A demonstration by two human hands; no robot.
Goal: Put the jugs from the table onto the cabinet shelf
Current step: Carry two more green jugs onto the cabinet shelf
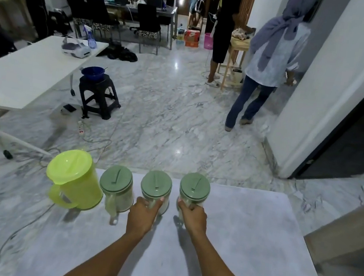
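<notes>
Jugs stand in one row along the far edge of the bench (pixel 231 247), four of them, all upright and with lids on. At the far left is the yellow-green jug (pixel 74 182), the biggest one, with its handle turned toward the person and a little to the left. Just beside it stands the first clear jug with a sage lid (pixel 116 190); its handle also points back toward the person, and no hand touches it. Next is the second clear jug (pixel 155 190), and the left hand (pixel 143 213) is closed around its near side, where the handle should be, fingers wrapped so the handle itself is hidden. The third clear jug (pixel 194 189) is the last on the right, and the right hand (pixel 193 218) grips it in the same way from the near side.

Each hand lies directly in front of its own jug, arms almost parallel, so I judge the coming move is a straight lift of both jugs together. The cabinet shelf cannot be identified here; maybe the wooden edge at the right belongs to it, but this is not sure. Two jugs at the left remain for a later trip.
</notes>
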